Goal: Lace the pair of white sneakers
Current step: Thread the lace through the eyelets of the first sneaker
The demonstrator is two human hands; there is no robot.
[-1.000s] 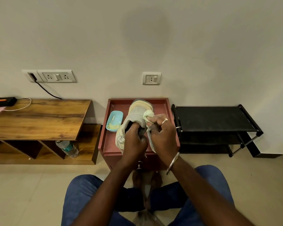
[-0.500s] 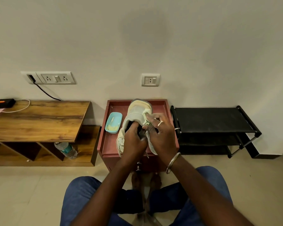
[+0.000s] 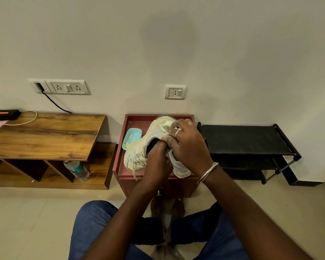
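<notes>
Two blue-jeaned knees [image 3: 94,222] frame you on the floor before a low red-brown wooden cabinet [image 3: 120,166]. Over its rimmed top, your left hand [image 3: 158,160] curls its fingers into the collar of a white fabric sneaker [image 3: 154,130], whose toe points at the wall. Your right hand [image 3: 189,145] wraps the upper, fingertips pinched near the tongue. A loose lace end [image 3: 135,174] dangles near the front edge, so lacing looks underway, not finished. The eyelets are hidden, and a second sneaker cannot be confirmed. Beyond lies a turquoise oval box [image 3: 131,137].
</notes>
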